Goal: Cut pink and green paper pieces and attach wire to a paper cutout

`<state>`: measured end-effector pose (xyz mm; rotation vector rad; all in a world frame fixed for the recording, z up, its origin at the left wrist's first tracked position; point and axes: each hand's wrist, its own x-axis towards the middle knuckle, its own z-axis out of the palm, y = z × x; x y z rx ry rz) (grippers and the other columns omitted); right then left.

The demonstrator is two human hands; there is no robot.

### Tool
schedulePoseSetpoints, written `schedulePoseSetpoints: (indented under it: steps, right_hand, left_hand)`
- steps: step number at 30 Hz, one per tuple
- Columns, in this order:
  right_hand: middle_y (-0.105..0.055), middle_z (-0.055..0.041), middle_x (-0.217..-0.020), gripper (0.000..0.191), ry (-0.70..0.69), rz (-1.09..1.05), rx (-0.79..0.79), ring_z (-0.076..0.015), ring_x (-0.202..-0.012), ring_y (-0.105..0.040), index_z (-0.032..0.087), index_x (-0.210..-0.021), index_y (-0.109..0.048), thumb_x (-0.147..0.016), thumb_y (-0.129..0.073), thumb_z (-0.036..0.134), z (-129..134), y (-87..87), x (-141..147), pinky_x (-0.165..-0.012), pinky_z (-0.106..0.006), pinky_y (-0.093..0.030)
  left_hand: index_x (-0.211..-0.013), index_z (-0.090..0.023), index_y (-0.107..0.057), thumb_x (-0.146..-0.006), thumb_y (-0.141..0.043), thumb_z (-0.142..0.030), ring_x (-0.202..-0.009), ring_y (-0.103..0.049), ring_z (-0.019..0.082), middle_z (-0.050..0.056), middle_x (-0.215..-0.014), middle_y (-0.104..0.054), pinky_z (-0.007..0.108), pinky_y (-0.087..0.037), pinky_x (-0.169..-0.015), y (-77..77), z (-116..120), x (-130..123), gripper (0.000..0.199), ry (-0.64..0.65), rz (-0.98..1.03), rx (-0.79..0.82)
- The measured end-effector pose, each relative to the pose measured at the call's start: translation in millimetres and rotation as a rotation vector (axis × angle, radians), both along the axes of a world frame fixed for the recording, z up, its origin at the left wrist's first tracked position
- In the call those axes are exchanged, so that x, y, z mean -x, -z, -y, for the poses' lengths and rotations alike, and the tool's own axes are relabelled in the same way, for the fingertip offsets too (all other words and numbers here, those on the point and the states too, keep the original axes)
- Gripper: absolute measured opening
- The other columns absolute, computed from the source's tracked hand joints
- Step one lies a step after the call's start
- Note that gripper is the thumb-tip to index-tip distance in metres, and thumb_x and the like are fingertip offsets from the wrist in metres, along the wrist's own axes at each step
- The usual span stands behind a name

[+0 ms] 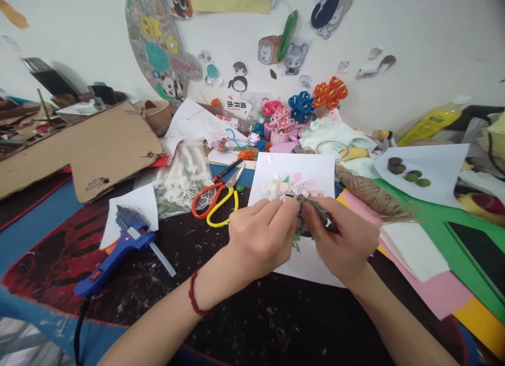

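Observation:
My left hand (262,234) and my right hand (342,237) meet over a white paper sheet (266,176), both with closed fingers. Between them, pinched at the fingertips, is a small dark grey-green piece (316,207), mostly covered by my fingers; its kind I cannot make out. Pale pink, white and green scraps (294,183) lie on the sheet just behind my hands. Left of them are scissors (221,197) with one orange and one yellow handle, lying partly open. A blue hot glue gun (126,247) with a lit red light rests farther left, its nozzle on a white paper.
Cardboard (114,145) and a plastic bag of white pieces (179,179) sit at the left. Fuzzy flowers (302,108) stand at the back. A twine bundle (365,190), coloured paper (426,290), a dark phone-like slab (479,255) and green-brown discs on paper (442,161) occupy the right.

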<state>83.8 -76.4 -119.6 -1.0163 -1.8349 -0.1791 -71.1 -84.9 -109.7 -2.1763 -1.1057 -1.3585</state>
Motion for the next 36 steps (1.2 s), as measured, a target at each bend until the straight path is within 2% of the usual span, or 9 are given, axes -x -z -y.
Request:
schedulePoseSetpoints:
  steps: [4, 12, 20, 23, 29, 31, 33, 36]
  right_hand:
    - [-0.064, 0.0024, -0.061, 0.008, -0.061, 0.035, -0.021, -0.0091, -0.050, -0.057, 0.020, -0.089, -0.065, -0.091, -0.057, 0.020, -1, -1.9, 0, -0.051, -0.020, -0.045]
    - [-0.070, -0.0014, -0.071, 0.017, -0.089, 0.121, -0.182, -0.0143, -0.059, -0.066, 0.022, -0.101, -0.065, -0.088, -0.059, 0.014, -4, 4.6, -1, -0.055, -0.024, -0.051]
    - [-0.070, -0.0016, -0.071, 0.016, -0.171, 0.154, -0.185, -0.0151, -0.062, -0.066, 0.022, -0.098, -0.064, -0.087, -0.059, 0.011, -7, -0.1, -5, -0.056, -0.025, -0.053]
    - [-0.069, -0.0013, -0.070, 0.015, -0.183, 0.155, -0.182, -0.0155, -0.062, -0.067, 0.022, -0.097, -0.063, -0.087, -0.058, 0.011, -7, -1.4, -5, -0.055, -0.025, -0.053]
    - [-0.068, -0.0011, -0.071, 0.017, -0.164, 0.155, -0.233, -0.0153, -0.064, -0.066, 0.022, -0.098, -0.061, -0.086, -0.060, 0.010, -6, -0.4, -4, -0.056, -0.026, -0.052]
    - [-0.068, -0.0018, -0.071, 0.016, -0.168, 0.162, -0.236, -0.0154, -0.064, -0.066, 0.020, -0.098, -0.060, -0.086, -0.061, 0.009, -6, -0.4, -5, -0.057, -0.026, -0.052]
    - [-0.068, -0.0024, -0.071, 0.016, -0.178, 0.162, -0.227, -0.0154, -0.064, -0.066, 0.019, -0.097, -0.059, -0.086, -0.061, 0.008, -5, -0.1, -5, -0.057, -0.025, -0.052]
    - [-0.068, -0.0022, -0.071, 0.016, -0.186, 0.138, -0.183, -0.0153, -0.064, -0.066, 0.020, -0.097, -0.060, -0.086, -0.060, 0.009, -6, 1.2, -6, -0.056, -0.025, -0.052]
  left_hand:
    - [-0.076, -0.015, -0.058, -0.087, -0.053, -0.012, -0.049, -0.039, 0.010, -0.003, -0.055, -0.047, 0.027, -0.028, -0.046, 0.3, 1, 1, 0.012, 0.004, -0.041, -0.015]
    - [-0.078, -0.016, -0.055, -0.083, -0.049, -0.007, -0.048, -0.039, 0.010, -0.003, -0.054, -0.046, 0.028, -0.026, -0.046, 0.5, 4, 3, 0.012, -0.009, -0.146, -0.058]
    - [-0.082, -0.013, -0.058, -0.086, -0.045, -0.009, -0.050, -0.040, 0.011, -0.002, -0.058, -0.047, 0.029, -0.026, -0.046, -5.3, -7, 20, 0.014, 0.134, -0.280, -0.178]
    - [-0.078, -0.015, -0.057, -0.085, -0.046, -0.006, -0.049, -0.036, 0.010, -0.003, -0.055, -0.044, 0.029, -0.024, -0.045, -6.8, -5, 18, 0.015, 0.165, -0.204, -0.068]
    - [-0.074, -0.015, -0.055, -0.090, -0.048, -0.012, -0.050, -0.033, 0.007, -0.005, -0.056, -0.042, 0.022, -0.031, -0.047, -10.0, 7, 7, 0.018, 0.304, 0.231, 0.362]
    - [-0.073, -0.015, -0.054, -0.091, -0.048, -0.013, -0.050, -0.033, 0.005, -0.005, -0.056, -0.042, 0.020, -0.031, -0.047, -10.3, 8, 5, 0.020, 0.321, 0.300, 0.446]
    - [-0.073, -0.015, -0.055, -0.090, -0.048, -0.012, -0.049, -0.032, 0.006, -0.005, -0.055, -0.041, 0.021, -0.031, -0.047, -9.4, 7, 5, 0.019, 0.306, 0.268, 0.385]
    - [-0.074, -0.014, -0.057, -0.086, -0.046, -0.007, -0.049, -0.031, 0.009, -0.004, -0.054, -0.041, 0.026, -0.025, -0.045, -6.3, 0, 10, 0.018, 0.236, 0.033, 0.098]
